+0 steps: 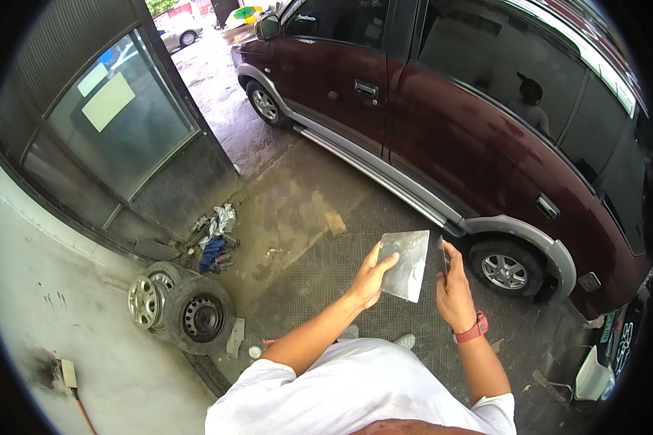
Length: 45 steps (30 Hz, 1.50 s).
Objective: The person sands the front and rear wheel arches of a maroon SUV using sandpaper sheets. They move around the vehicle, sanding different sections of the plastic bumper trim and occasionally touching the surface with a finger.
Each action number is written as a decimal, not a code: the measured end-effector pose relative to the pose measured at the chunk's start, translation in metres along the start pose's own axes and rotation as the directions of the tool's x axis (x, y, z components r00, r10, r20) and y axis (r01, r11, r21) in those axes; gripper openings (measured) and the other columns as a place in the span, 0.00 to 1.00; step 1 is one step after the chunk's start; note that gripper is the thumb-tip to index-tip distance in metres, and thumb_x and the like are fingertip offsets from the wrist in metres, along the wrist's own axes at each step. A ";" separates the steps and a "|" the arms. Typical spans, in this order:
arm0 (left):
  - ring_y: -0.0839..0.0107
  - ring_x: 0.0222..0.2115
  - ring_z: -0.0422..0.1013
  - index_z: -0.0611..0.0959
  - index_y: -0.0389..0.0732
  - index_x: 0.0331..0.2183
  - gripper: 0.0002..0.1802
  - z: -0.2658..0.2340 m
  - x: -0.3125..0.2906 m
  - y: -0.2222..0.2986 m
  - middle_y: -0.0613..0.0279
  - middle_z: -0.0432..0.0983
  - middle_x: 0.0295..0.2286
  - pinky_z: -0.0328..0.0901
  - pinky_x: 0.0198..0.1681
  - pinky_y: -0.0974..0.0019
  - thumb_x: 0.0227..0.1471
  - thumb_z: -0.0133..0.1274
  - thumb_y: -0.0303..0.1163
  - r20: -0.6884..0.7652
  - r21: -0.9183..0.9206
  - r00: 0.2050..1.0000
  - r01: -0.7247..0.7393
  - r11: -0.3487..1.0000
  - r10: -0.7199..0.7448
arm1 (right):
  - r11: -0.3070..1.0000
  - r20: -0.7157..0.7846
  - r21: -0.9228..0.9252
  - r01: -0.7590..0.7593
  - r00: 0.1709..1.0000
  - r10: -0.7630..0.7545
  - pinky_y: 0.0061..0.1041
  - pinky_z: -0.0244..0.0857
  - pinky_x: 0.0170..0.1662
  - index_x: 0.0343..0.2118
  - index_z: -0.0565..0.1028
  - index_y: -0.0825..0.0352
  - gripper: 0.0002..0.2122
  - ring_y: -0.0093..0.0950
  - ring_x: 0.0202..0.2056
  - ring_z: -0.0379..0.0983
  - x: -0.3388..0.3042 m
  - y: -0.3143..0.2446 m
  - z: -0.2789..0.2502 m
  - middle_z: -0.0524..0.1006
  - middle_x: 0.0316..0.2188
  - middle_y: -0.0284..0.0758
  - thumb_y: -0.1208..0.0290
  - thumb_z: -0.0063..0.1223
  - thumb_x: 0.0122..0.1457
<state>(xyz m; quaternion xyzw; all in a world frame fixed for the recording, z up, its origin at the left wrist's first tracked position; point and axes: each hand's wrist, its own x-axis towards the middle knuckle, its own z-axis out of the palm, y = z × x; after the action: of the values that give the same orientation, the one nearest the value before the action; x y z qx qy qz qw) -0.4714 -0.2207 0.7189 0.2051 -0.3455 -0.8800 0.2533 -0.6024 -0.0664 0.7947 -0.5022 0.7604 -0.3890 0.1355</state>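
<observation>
My left hand (368, 280) grips a flat grey rectangular sheet (408, 270) by its left edge, the thumb lying on its upper face. A pale glare and a light curved mark show on the sheet. Just to the right, my right hand (453, 291) is closed on a thin dark flat piece (442, 254), seen nearly edge-on; its kind cannot be made out. A small gap separates the two pieces. Both are held in the air in front of my body, over the floor. A red watch (473, 328) is on my right wrist.
A maroon car (457, 123) stands along the right, its side step (374, 174) and rear wheel (504, 270) beyond my hands. Left are a black tyre (198, 316), a silver wheel rim (144, 302) and a crumpled heap (218, 232). Cardboard (335, 222) lies on the floor.
</observation>
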 end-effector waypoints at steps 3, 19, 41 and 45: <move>0.71 0.54 0.70 0.68 0.42 0.62 0.26 0.007 0.007 0.005 0.59 0.73 0.53 0.66 0.60 0.62 0.66 0.55 0.34 -0.155 -0.066 0.986 -0.076 0.995 0.065 | 0.865 0.096 0.471 -0.172 0.985 0.144 0.37 0.62 0.66 0.63 0.66 0.67 0.27 0.36 0.63 0.68 -0.006 -0.012 0.007 0.71 0.60 0.41 0.89 0.43 0.59; 0.69 0.56 0.72 0.65 0.46 0.66 0.33 -0.004 -0.007 0.015 0.60 0.74 0.55 0.71 0.58 0.58 0.64 0.58 0.36 0.257 0.012 0.901 0.357 0.934 -0.348 | 0.301 0.188 0.911 -0.281 0.934 0.302 0.27 0.70 0.59 0.58 0.70 0.68 0.22 0.24 0.50 0.78 -0.023 0.057 -0.024 0.81 0.48 0.34 0.77 0.62 0.61; 0.68 0.55 0.69 0.62 0.32 0.65 0.32 -0.017 0.015 -0.007 0.52 0.70 0.56 0.65 0.60 0.65 0.68 0.53 0.35 -0.132 0.145 0.969 -0.192 0.971 0.211 | 0.855 0.120 -0.281 0.435 0.900 -0.419 0.59 0.61 0.65 0.55 0.77 0.58 0.28 0.53 0.63 0.66 -0.027 -0.054 0.000 0.67 0.63 0.47 0.86 0.57 0.50; 0.70 0.55 0.69 0.63 0.35 0.65 0.31 0.001 0.011 -0.011 0.55 0.71 0.56 0.65 0.60 0.66 0.67 0.54 0.30 -0.043 0.049 0.983 -0.178 0.983 0.180 | 0.902 0.044 -0.421 0.096 0.995 -0.085 0.43 0.78 0.46 0.62 0.67 0.66 0.30 0.56 0.53 0.74 -0.013 0.002 0.012 0.66 0.62 0.52 0.88 0.50 0.53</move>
<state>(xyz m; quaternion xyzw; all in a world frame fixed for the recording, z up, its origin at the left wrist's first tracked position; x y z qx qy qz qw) -0.4836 -0.2195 0.7101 0.1994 -0.3762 -0.8405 0.3350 -0.5909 -0.0600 0.7832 -0.5591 0.8007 -0.2146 0.0150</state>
